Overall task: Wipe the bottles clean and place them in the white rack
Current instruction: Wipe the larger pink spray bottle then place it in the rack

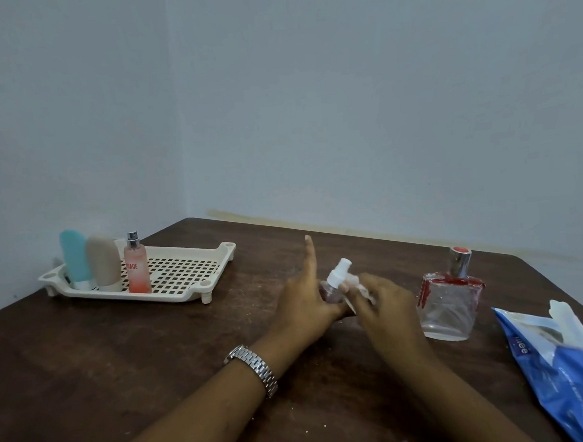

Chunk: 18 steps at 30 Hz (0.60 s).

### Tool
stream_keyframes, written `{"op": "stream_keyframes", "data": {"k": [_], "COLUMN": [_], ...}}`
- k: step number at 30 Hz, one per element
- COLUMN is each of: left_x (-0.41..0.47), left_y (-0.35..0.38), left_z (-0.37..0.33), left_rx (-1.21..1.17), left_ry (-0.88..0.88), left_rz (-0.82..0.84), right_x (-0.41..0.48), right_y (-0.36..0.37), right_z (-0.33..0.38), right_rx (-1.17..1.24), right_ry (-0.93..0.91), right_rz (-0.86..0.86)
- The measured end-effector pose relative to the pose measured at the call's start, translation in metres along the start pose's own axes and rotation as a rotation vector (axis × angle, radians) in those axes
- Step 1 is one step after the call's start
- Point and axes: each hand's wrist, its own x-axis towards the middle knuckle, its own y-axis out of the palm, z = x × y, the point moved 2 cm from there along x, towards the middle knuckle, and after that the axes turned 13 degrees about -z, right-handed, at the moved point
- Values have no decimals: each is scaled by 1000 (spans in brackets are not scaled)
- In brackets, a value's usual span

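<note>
- Wiping under way: small spray bottle (336, 281) sits mid-table between both hands, tilted, white cap up. I cannot tell whether its base rests on the table (120, 351).
- Left hand (304, 309) grips the bottle's body. The forefinger sticks straight up, off the bottle. Watch (254, 366) on that wrist.
- Right hand (384, 304) pinches a white wipe (357, 287) against the bottle just below the cap.
- Rack (192, 295) at far left, well apart from the hands. Three stand upright at its left end: teal bottle (75, 258), beige bottle (104, 263), pink bottle (137, 268). The right part of the grid is free.
- Glass bottle (449, 307) with red trim stands just right of the right hand, not yet racked. Probably next in line.
- Blue pack (572, 374) at the near right edge, a wipe poking out.
- Doing this step well (my judgement): turn the bottle in the left hand so the wipe goes all round, not only the neck. Keep pressure off the spray head so it does not fire. Hold firmly, since a damp bottle may slip.
- Risk: the right forearm is near the glass bottle, and a knock could tip it.
</note>
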Motion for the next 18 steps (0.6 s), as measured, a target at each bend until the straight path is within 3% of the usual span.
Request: {"op": "stream_keyframes", "data": {"k": [4, 9, 15, 18], "left_x": [2, 5, 1, 1], "left_y": [1, 6, 14, 9], "left_z": [5, 7, 7, 4], "left_rx": [-135, -138, -248, -243], "left_ry": [-154, -186, -201, -206], "left_rz": [-17, -7, 7, -13], "right_x": [-1, 1, 3, 3], "right_y": [3, -5, 1, 1], "right_z": [1, 5, 17, 7], "right_rx": [-79, -132, -118, -90], "right_ry": [-272, -479, -453, -443], "right_rz": [54, 6, -40, 43]}}
